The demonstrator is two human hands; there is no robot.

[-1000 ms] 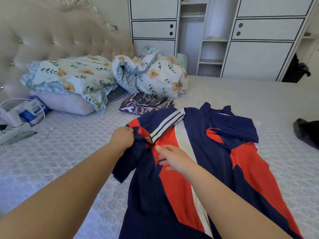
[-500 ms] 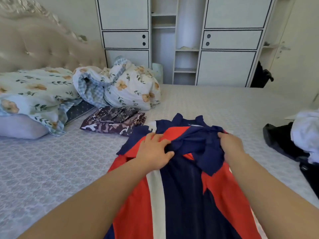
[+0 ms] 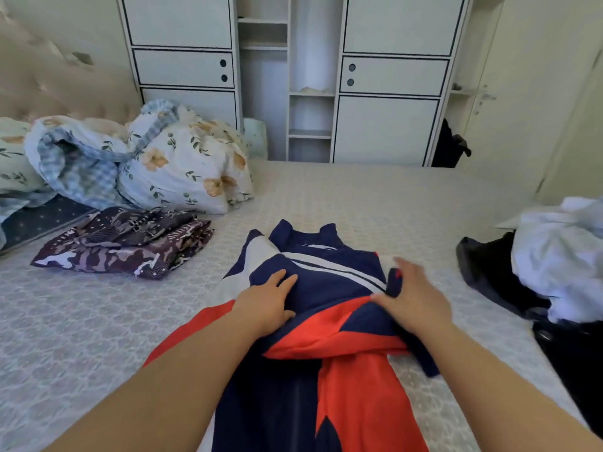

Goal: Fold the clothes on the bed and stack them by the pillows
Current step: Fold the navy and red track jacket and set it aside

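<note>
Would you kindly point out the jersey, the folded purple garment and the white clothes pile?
jersey (image 3: 326,288): head view, navy chest panel.
folded purple garment (image 3: 130,246): head view, its top layer.
white clothes pile (image 3: 561,256): head view, middle of the white fabric.

head view looks down, close over the bed (image 3: 326,197).

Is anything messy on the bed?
Yes. A rumpled heap of white and dark clothes sits unfolded at the bed's right edge, and the floral quilt is bunched up by the headboard.
</note>
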